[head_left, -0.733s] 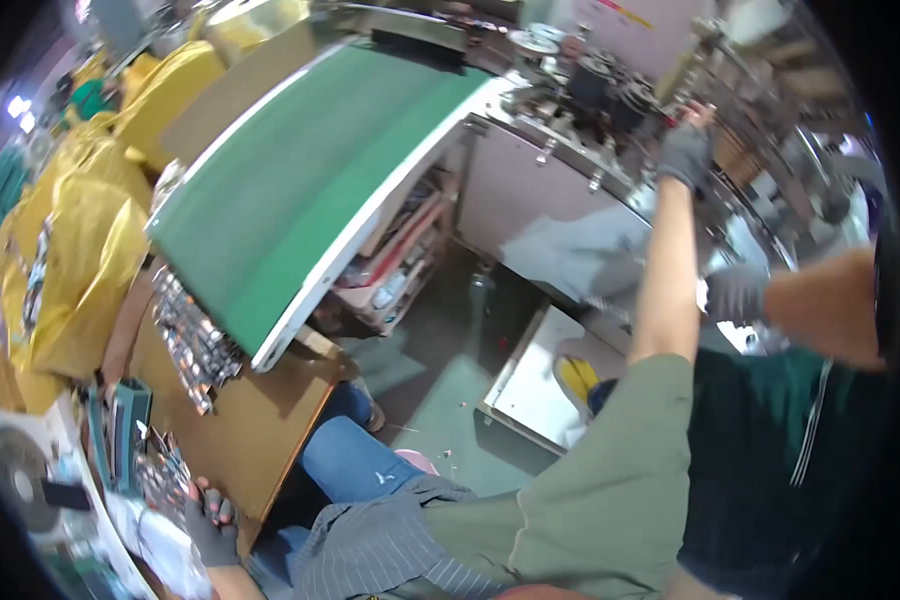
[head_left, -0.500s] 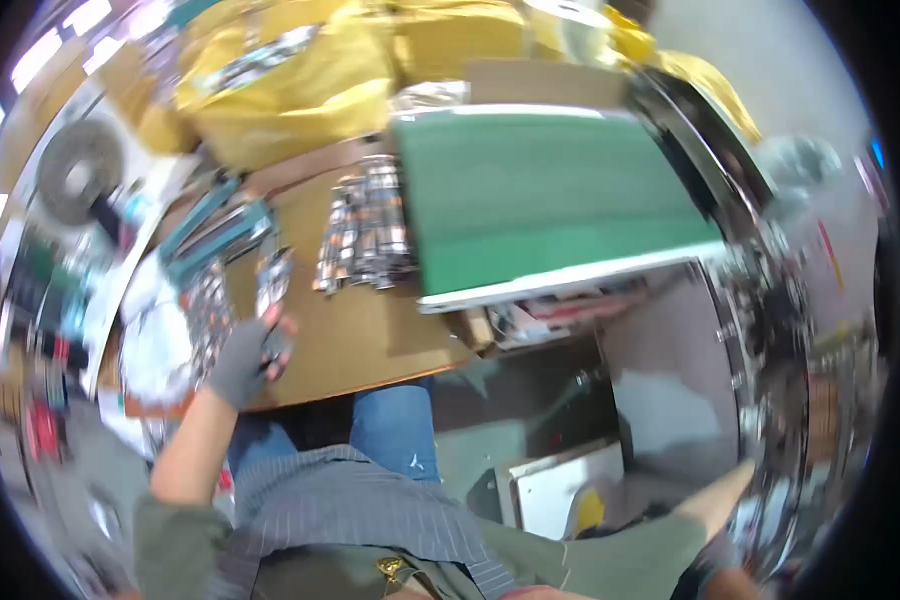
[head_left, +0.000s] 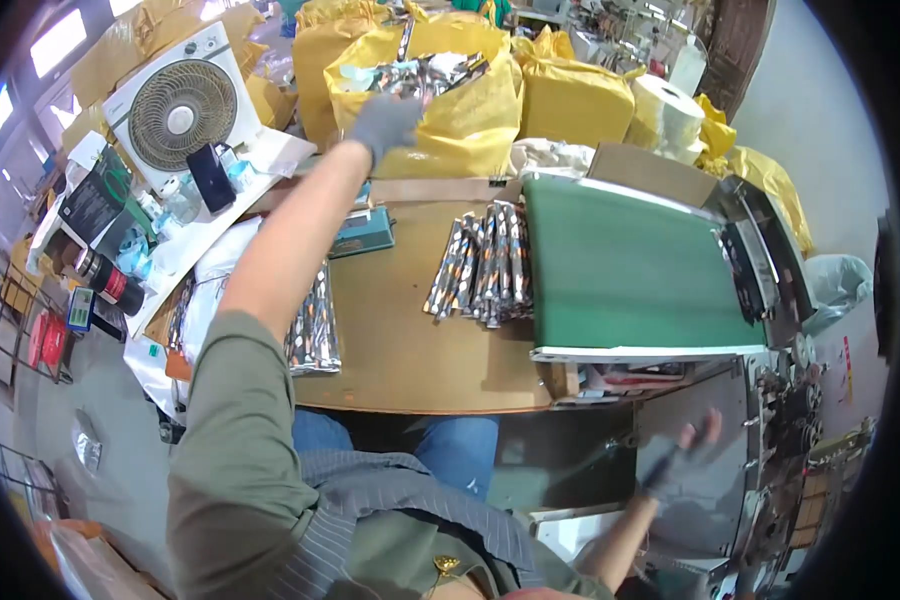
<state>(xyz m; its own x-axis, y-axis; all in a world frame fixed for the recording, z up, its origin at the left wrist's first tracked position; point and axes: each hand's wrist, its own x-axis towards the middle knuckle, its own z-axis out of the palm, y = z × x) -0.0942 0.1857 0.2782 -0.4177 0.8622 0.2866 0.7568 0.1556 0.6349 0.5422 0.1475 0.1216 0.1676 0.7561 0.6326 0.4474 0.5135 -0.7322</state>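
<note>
My left hand (head_left: 385, 125), in a grey glove with bare fingertips, reaches to the far yellow bag (head_left: 460, 135). Its fingers look stretched out and somewhat blurred, in front of silver packets (head_left: 435, 75) heaped in the bag's mouth. Lower right, my right hand (head_left: 682, 455), gloved alike, hangs open beside the machine with its fingers spread, holding nothing. On the brown table (head_left: 400, 350) a row of slim silver, black and orange packets (head_left: 485, 265) lies against the green conveyor belt (head_left: 630, 270). More packets (head_left: 315, 325) lie under my left forearm, partly hidden by it.
A teal tool (head_left: 365, 232) lies at the table's back. At left, a white shelf (head_left: 195, 250) carries a fan (head_left: 182, 115), a phone (head_left: 210, 178) and bottles. Another yellow bag (head_left: 575, 105) and a white roll (head_left: 665, 115) stand behind the belt. Machine parts (head_left: 795, 400) border the right.
My left hand has moved from the packets on the table's left up to the yellow bag. My right hand has come up into sight at lower right. The view has shifted.
</note>
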